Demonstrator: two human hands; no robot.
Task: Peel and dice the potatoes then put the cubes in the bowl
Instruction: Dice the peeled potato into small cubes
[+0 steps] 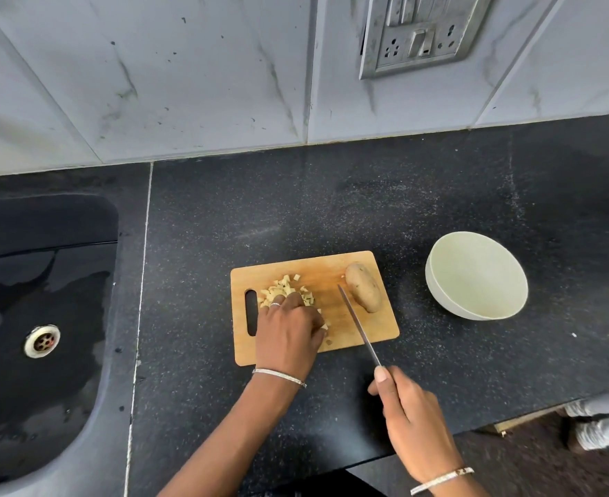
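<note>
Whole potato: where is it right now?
Head view: the whole potato lies on the right end of the cutting board, between the knife and the bowl.

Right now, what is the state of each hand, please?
Left hand: lies on the potato cubes, fingers bent; a grip cannot be told.
Right hand: grips the knife by its handle.

counter (331,209) black w/ fine white speckle. board (335,272) under left hand (288,328) light brown, wood grain. cubes (284,284) at its fingertips pale yellow. potato (363,288) to its right tan-brown. knife (358,322) in right hand (410,414): silver blade. bowl (475,281) beyond right hand plain cream-white. sink (44,281) left of left hand glossy black. wall tiles (188,84) white, grey veins, dark specks.
</note>
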